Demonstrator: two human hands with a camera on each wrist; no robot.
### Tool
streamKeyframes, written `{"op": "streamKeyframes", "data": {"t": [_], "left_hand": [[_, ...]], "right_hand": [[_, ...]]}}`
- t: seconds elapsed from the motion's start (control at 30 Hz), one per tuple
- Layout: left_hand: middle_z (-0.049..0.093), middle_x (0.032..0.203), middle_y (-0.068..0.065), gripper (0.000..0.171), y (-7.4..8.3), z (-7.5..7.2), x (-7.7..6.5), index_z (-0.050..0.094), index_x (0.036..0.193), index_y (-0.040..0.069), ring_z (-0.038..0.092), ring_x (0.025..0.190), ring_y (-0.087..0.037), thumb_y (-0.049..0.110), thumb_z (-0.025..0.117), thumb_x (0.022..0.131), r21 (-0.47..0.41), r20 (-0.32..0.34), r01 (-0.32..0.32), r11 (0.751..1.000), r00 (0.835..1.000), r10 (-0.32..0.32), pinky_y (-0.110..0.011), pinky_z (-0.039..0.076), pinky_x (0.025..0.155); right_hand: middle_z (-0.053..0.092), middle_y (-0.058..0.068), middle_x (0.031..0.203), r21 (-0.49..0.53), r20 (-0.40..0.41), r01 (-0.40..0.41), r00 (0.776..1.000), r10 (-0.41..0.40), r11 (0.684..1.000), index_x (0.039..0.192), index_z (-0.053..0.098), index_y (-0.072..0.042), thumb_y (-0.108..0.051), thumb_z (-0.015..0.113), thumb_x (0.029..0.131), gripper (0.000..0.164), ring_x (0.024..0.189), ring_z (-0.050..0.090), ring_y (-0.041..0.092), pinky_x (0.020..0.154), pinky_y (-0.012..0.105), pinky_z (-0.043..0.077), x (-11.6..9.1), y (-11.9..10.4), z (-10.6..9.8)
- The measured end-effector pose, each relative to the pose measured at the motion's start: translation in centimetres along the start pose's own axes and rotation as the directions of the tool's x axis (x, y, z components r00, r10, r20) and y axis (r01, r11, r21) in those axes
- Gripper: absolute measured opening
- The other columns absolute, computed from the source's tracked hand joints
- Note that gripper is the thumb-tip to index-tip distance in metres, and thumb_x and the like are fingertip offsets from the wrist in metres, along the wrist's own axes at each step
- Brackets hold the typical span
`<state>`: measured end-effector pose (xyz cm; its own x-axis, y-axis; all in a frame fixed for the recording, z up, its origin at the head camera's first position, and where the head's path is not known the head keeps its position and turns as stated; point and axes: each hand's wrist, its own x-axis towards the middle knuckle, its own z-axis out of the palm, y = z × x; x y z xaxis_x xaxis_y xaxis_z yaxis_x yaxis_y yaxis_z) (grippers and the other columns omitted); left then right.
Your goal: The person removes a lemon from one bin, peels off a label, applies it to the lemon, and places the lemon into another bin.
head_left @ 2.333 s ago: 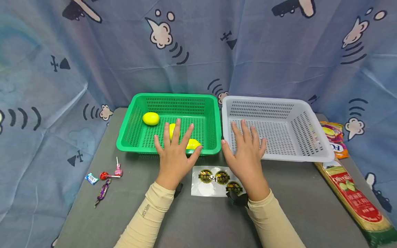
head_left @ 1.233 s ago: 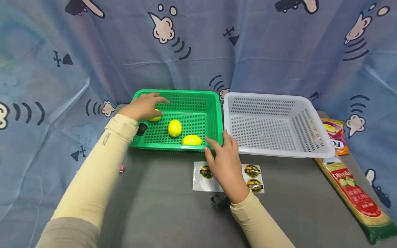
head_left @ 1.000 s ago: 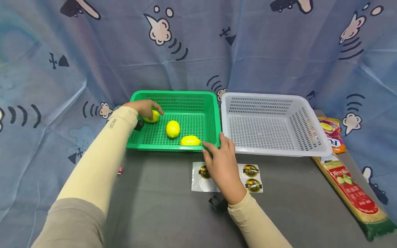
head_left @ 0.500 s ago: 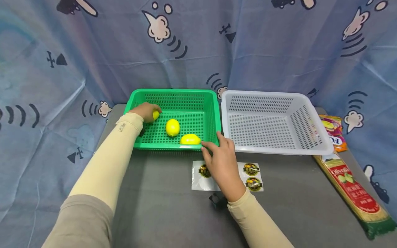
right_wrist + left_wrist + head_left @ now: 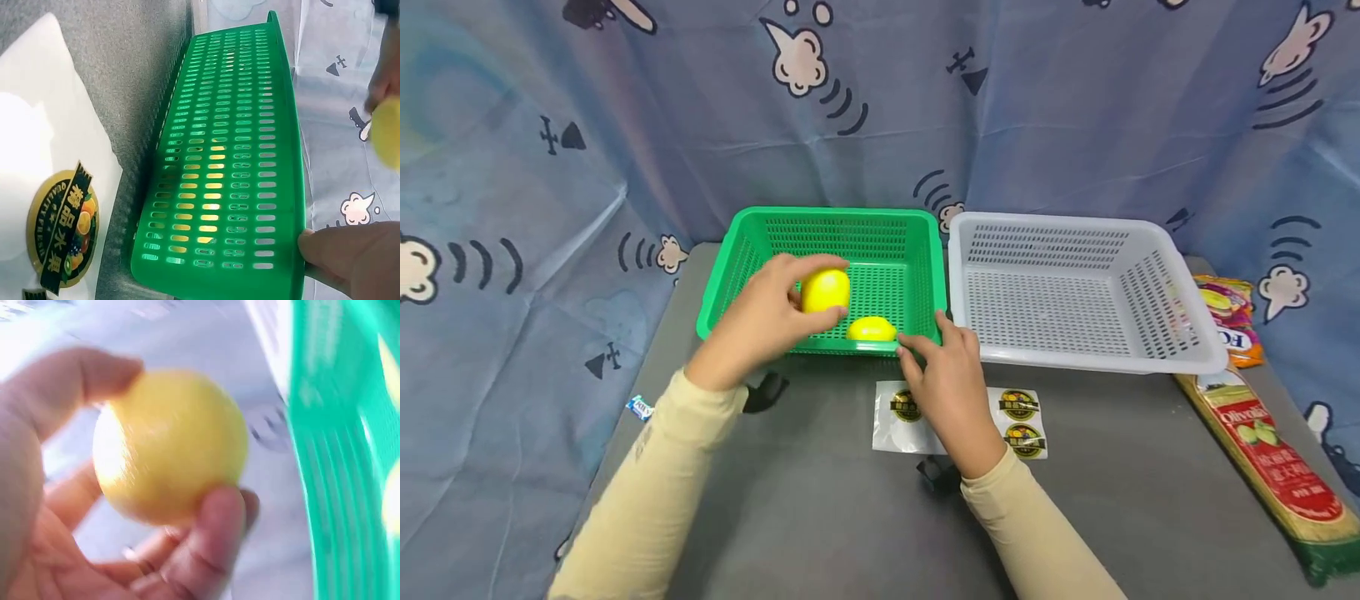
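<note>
Between thumb and fingers, my left hand holds a yellow lemon up over the left front part of the green basket. The left wrist view shows the held lemon close up, with the basket wall to its right. Another lemon lies inside near the front rim. A third, at the basket's middle, is hidden in the head view by the left hand and its lemon. My right hand grips the basket's front right corner, its thumb pressed on the rim.
A white basket stands right beside the green one. A sticker sheet lies partly under my right hand. At the right edge are an orange snack bag and a long Olivoila pack. A wrapped candy shows at left.
My left hand reached to the back left of the green basket, took hold of the lemon there, and has lifted it forward and right. The right hand moved to the basket corner and stayed there.
</note>
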<state>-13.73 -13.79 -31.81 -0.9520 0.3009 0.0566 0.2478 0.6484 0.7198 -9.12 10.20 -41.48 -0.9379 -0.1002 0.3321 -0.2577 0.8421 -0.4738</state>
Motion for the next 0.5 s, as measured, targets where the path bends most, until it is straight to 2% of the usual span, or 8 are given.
{"op": "streamKeyframes", "data": {"t": [0.1, 0.2, 0.27, 0.37, 0.43, 0.5], "left_hand": [[0.058, 0.115, -0.008, 0.053, 0.5, 3.2, -4.1, 0.069, 0.141, 0.026, 0.058, 0.089, -0.026, 0.03, 0.084, 0.09, -0.033, -0.037, 0.029, 0.999, 0.999, -0.03, -0.039, 0.054, 0.074], [0.058, 0.112, -0.01, 0.055, -0.8, 6.9, -6.5, 0.07, 0.141, 0.024, 0.056, 0.091, -0.025, 0.026, 0.086, 0.088, -0.04, -0.042, 0.081, 0.996, 0.996, -0.083, -0.038, 0.052, 0.073], [0.057, 0.111, -0.01, 0.054, -2.2, 9.2, -7.2, 0.07, 0.14, 0.021, 0.055, 0.091, -0.025, 0.023, 0.087, 0.088, -0.037, -0.028, 0.127, 0.991, 0.991, -0.128, -0.038, 0.051, 0.072], [0.056, 0.109, -0.012, 0.054, -4.4, 12.1, -7.3, 0.07, 0.139, 0.018, 0.056, 0.089, -0.025, 0.02, 0.087, 0.088, -0.02, -0.013, 0.175, 0.984, 0.984, -0.175, -0.038, 0.051, 0.071], [0.055, 0.109, -0.014, 0.055, -5.3, 13.2, -7.3, 0.07, 0.14, 0.017, 0.057, 0.089, -0.026, 0.018, 0.087, 0.088, 0.003, -0.019, 0.188, 0.982, 0.982, -0.188, -0.039, 0.052, 0.073], [0.056, 0.116, -0.019, 0.059, -5.3, 13.6, -7.6, 0.068, 0.143, 0.017, 0.058, 0.095, -0.032, 0.02, 0.088, 0.088, 0.072, -0.056, 0.17, 0.983, 0.984, -0.166, -0.043, 0.052, 0.077]], "right_hand": [[0.052, 0.033, 0.15, -0.009, 0.005, -0.003, 1.0, 0.003, 1.0, 0.117, 0.083, -0.011, -0.021, 0.078, 0.099, 0.021, 0.121, 0.053, 0.054, 0.102, 0.061, 0.047, 0.1, 0.1, -0.1], [0.052, 0.033, 0.15, -0.012, 0.008, 0.0, 1.0, 0.0, 1.0, 0.118, 0.083, -0.011, -0.021, 0.078, 0.1, 0.022, 0.122, 0.052, 0.054, 0.103, 0.062, 0.046, 0.2, 0.1, -0.1], [0.052, 0.033, 0.15, -0.013, 0.003, 0.003, 1.0, -0.003, 1.0, 0.118, 0.083, -0.011, -0.021, 0.077, 0.1, 0.021, 0.122, 0.052, 0.054, 0.103, 0.062, 0.046, 0.2, 0.1, -0.1], [0.052, 0.033, 0.15, -0.014, -0.007, 0.004, 1.0, -0.004, 1.0, 0.119, 0.083, -0.01, -0.02, 0.076, 0.101, 0.021, 0.122, 0.052, 0.054, 0.103, 0.062, 0.047, 0.1, 0.1, 0.1], [0.051, 0.033, 0.151, -0.011, -0.008, 0.003, 1.0, -0.003, 1.0, 0.119, 0.082, -0.011, -0.02, 0.076, 0.101, 0.022, 0.123, 0.052, 0.053, 0.104, 0.061, 0.047, 0.0, 0.1, 0.2], [0.051, 0.032, 0.152, -0.005, -0.006, 0.008, 1.0, -0.008, 1.0, 0.121, 0.082, -0.011, -0.02, 0.076, 0.101, 0.023, 0.126, 0.052, 0.052, 0.104, 0.061, 0.047, -0.2, 0.1, 0.1]]}}
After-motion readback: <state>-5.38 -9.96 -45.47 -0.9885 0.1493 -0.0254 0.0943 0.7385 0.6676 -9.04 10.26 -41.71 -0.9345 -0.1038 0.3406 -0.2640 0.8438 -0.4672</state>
